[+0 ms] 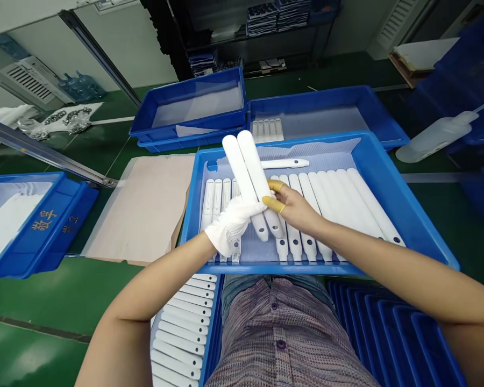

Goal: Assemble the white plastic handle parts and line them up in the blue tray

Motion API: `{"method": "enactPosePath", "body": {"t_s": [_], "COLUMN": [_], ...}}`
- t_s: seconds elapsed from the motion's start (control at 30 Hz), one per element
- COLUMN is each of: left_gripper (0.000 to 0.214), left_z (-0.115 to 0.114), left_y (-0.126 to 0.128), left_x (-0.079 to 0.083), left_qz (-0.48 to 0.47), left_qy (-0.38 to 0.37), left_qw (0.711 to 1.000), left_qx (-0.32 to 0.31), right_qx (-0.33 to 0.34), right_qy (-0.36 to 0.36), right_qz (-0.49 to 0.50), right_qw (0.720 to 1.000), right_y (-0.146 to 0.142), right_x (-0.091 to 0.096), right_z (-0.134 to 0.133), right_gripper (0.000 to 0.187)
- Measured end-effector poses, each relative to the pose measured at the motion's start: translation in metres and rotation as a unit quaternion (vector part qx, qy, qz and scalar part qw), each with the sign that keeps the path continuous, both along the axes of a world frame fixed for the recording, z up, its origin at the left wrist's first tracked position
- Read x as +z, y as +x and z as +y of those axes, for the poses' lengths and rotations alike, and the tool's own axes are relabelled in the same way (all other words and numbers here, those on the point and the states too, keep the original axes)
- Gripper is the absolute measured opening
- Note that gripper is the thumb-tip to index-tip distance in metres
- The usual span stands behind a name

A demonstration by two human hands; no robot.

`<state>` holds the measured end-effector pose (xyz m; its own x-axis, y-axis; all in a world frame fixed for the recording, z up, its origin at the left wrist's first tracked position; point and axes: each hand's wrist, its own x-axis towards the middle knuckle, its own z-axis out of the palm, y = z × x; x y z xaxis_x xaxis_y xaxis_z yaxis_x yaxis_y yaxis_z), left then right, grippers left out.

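Note:
My left hand [229, 223], in a white glove, and my right hand [294, 207], with yellow finger cots on two fingers, together grip two long white plastic housings [248, 169] side by side, tilted up and away. They are held over a blue tray [407, 215] on my lap. A row of the same white housings [347, 199] lies in that tray's right part. Thinner white inner pieces [215, 196] lie at its left. A single white piece [284, 163] lies crosswise at the back.
Two more blue trays [189, 105] [331, 110] stand behind on the green table, and another blue bin [36, 226] at left. A cardboard sheet [145, 209] lies left of my tray. A white squeeze bottle [435, 137] lies at right. Stacked blue trays [387, 328] and white parts [181, 333] sit by my knees.

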<state>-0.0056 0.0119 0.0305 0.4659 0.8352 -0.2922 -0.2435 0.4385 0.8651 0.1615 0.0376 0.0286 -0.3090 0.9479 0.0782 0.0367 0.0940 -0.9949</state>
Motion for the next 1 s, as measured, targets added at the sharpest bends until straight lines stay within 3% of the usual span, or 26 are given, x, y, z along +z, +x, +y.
{"method": "enactPosePath", "body": {"t_s": [0.13, 0.23, 0.33, 0.47, 0.6, 0.77, 1.0], "left_gripper": [0.045, 0.044, 0.046, 0.030, 0.029, 0.037, 0.046], "left_z": [0.013, 0.018, 0.018, 0.016, 0.016, 0.017, 0.019], "left_y": [0.006, 0.007, 0.007, 0.012, 0.010, 0.003, 0.005], "left_x": [0.009, 0.007, -0.001, -0.013, -0.016, -0.008, -0.006], "left_qz": [-0.062, -0.102, -0.130, -0.127, -0.165, -0.162, -0.143], "left_qy": [0.025, 0.002, -0.017, -0.011, -0.025, -0.093, -0.084], "left_qw": [0.994, 0.981, 0.977, 0.980, 0.977, 0.978, 0.983], "left_qx": [0.090, 0.164, 0.166, 0.151, 0.136, 0.089, 0.075], "right_qx": [-0.086, -0.092, -0.063, -0.037, -0.041, -0.048, -0.034], "right_qy": [-0.099, -0.177, -0.258, -0.329, -0.350, -0.310, -0.286], "right_qz": [0.106, 0.209, 0.279, 0.319, 0.326, 0.328, 0.337], "right_qw": [0.986, 0.957, 0.923, 0.888, 0.877, 0.891, 0.896], "right_y": [0.005, 0.008, 0.007, 0.001, -0.001, -0.001, -0.003], "right_x": [-0.001, 0.005, 0.006, 0.004, 0.004, 0.003, 0.003], "right_z": [-0.009, -0.004, -0.004, -0.007, -0.007, -0.008, -0.009], "right_gripper": [0.031, 0.026, 0.018, 0.018, 0.015, 0.013, 0.021]}}
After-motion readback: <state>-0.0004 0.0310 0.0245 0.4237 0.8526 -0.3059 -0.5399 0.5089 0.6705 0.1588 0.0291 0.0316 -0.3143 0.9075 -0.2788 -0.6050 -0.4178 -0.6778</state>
